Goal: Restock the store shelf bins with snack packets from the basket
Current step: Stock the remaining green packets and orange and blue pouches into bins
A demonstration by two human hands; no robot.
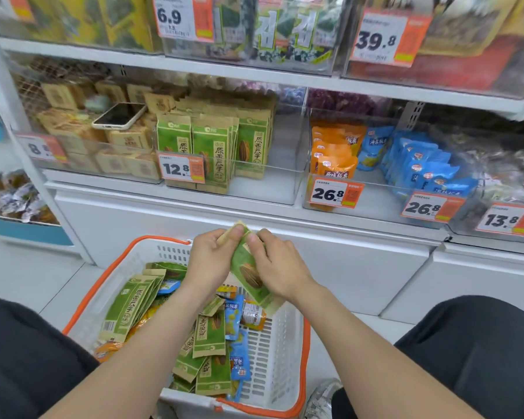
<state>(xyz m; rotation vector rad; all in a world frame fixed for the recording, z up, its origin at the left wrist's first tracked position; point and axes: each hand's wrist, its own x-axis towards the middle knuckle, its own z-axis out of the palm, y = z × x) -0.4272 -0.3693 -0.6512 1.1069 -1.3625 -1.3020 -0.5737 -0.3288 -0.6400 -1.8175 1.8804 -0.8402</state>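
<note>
Both hands hold one green sunflower-seed packet (248,273). The left hand (212,261) pinches its top corner between thumb and fingers, and the right hand (274,267) grips its side, keeping it above the far end of the basket (285,352) (whether it is one packet or a thin stack is unclear). More green, blue and orange packets lie loose in the basket.

The likeliest slip is the packet sliding free as one hand lets go. Or its lower edge could catch the clear front wall of the bin (285,176) and topple the matching green row standing inside. That bin has bare room on its right side, below the shelf edge above. The smartphone (119,115) lying on boxes in the neighbouring bin is well apart.
</note>
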